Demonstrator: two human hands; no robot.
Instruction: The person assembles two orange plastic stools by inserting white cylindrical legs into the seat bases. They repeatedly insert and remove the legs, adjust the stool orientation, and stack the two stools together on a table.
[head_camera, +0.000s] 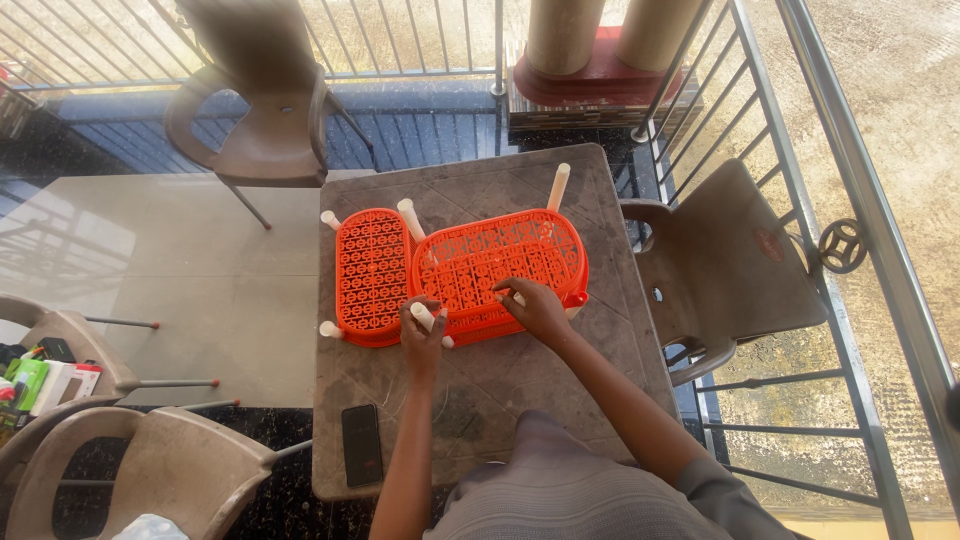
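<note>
Your left hand (421, 335) is clenched around a white plastic tube (425, 318) at the near edge of the orange lattice trays, while your right hand (535, 308) rests on the larger orange tray (500, 262) with its fingers curled down onto the mesh, pinching something small and white that you cannot make out. Both trays, the larger one and the smaller orange tray (371, 270) just beside it, lie on the grey square table (500, 380), with a black phone (361, 444) near its front edge.

Head camera looks steeply down on the table (520, 385) from close above.
</note>
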